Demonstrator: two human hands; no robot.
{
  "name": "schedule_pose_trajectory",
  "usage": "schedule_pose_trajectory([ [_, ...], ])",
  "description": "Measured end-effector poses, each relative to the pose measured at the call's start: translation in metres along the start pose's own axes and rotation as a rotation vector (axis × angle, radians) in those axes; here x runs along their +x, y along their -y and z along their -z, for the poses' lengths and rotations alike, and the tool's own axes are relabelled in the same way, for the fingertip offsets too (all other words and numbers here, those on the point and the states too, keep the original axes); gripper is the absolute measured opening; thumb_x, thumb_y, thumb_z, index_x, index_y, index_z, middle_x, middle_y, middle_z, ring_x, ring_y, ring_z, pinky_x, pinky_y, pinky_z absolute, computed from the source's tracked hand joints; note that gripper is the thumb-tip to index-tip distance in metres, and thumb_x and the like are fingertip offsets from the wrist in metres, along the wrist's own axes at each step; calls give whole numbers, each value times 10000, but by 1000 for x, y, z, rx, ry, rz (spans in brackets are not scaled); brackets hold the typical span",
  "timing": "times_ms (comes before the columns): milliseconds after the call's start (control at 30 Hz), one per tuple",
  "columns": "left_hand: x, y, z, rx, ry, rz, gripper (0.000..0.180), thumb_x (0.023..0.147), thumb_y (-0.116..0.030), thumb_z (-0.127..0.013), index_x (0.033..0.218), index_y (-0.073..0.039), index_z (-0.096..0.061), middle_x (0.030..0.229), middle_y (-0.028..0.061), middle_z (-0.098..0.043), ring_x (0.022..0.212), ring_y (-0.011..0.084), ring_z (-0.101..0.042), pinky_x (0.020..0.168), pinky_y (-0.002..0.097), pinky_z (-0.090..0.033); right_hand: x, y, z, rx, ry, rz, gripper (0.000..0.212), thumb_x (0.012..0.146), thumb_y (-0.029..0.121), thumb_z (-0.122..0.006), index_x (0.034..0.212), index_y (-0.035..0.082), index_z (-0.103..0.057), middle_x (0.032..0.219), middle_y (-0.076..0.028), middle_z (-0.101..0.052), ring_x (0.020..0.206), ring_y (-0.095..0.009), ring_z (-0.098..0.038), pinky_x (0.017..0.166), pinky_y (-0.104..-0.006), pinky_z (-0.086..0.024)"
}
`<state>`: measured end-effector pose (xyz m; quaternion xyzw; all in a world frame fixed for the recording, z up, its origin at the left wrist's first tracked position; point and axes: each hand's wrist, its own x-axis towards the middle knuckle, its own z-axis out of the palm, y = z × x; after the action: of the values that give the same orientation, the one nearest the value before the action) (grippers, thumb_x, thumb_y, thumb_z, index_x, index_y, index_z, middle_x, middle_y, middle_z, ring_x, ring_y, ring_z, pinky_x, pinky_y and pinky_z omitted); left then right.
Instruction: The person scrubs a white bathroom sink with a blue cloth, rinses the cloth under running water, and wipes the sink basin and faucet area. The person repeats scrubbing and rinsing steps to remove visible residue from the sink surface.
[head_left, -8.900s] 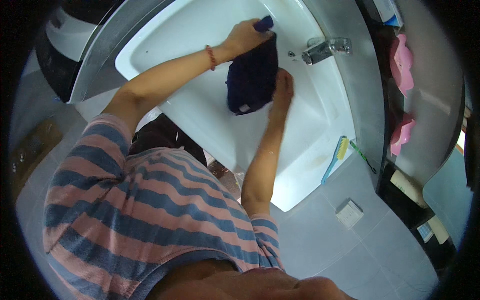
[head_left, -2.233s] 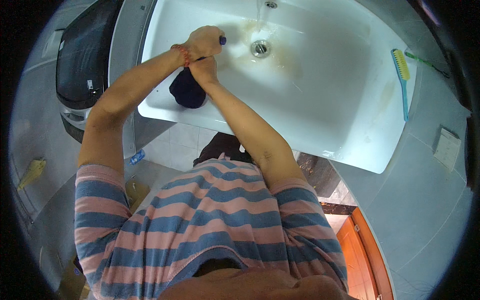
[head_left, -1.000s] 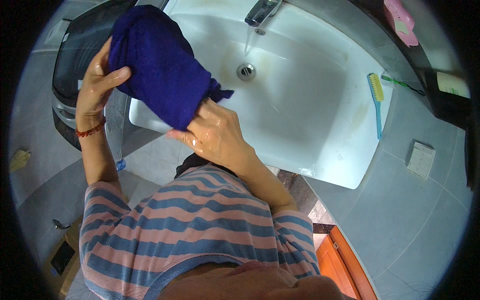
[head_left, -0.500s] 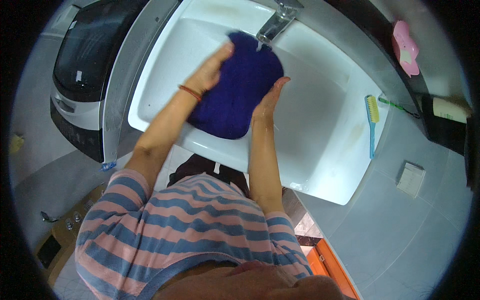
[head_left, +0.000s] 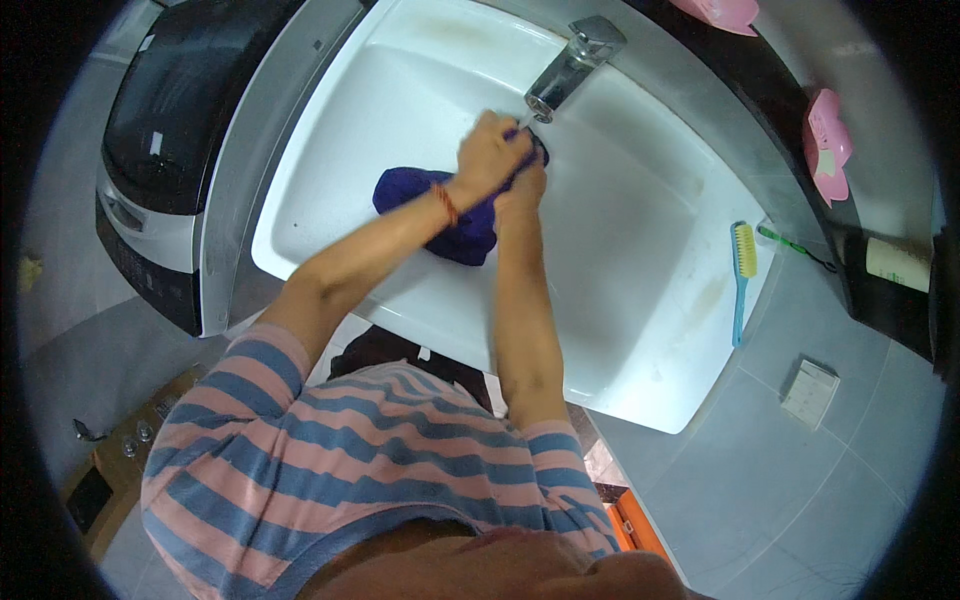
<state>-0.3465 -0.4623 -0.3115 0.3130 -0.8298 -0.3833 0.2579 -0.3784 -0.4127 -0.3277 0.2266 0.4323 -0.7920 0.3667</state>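
Note:
A dark purple cloth item (head_left: 464, 238) is bunched under the tap in the white sink (head_left: 610, 310); its exact kind is unclear. My left hand (head_left: 489, 156) is closed on its upper part, just below the spout. Against it, my right hand (head_left: 524, 190) grips the same gathered part from the right. The lower part of the cloth hangs out to the left beneath my left wrist. A thin stream of water runs from the chrome faucet (head_left: 568, 72) onto the cloth and my fingers.
A blue brush with yellow bristles (head_left: 744, 255) lies on the sink's right rim, beside a green toothbrush (head_left: 795, 246). Pink holders (head_left: 826, 150) and a pale tube (head_left: 897, 264) are on the dark ledge. A black-lidded washing machine (head_left: 185, 120) stands left of the sink.
The cloth was spread out between both hands; now it is gathered. My hands have come together below the spout, the left moving right across the cloth.

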Motion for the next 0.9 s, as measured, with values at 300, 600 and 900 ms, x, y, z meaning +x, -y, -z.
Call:
schedule_pose_trajectory([
  [300,50,61,6,-283,349,505,274,813,-297,-581,917,-48,-631,943,157,-631,753,283,-634,687,404,-496,-37,8,3,-317,76,24,513,835,384,-564,1170,5,-484,1075,-133,-564,963,-248,-551,867,-325,-418],
  [600,-76,-65,8,45,303,-323,189,680,-215,-683,846,-136,-643,890,105,-574,820,298,-561,736,371,-463,84,9,113,528,1054,-181,447,880,431,-485,1099,43,-510,946,-54,-598,854,-172,-576,748,-304,-469],
  [900,-18,-30,-1,-54,218,183,268,712,-291,-613,869,-74,-622,833,158,-612,790,358,-590,699,398,-472,64,-9,67,135,510,-35,382,884,395,-440,1094,86,-520,1015,-57,-585,932,-218,-561,809,-350,-450],
])
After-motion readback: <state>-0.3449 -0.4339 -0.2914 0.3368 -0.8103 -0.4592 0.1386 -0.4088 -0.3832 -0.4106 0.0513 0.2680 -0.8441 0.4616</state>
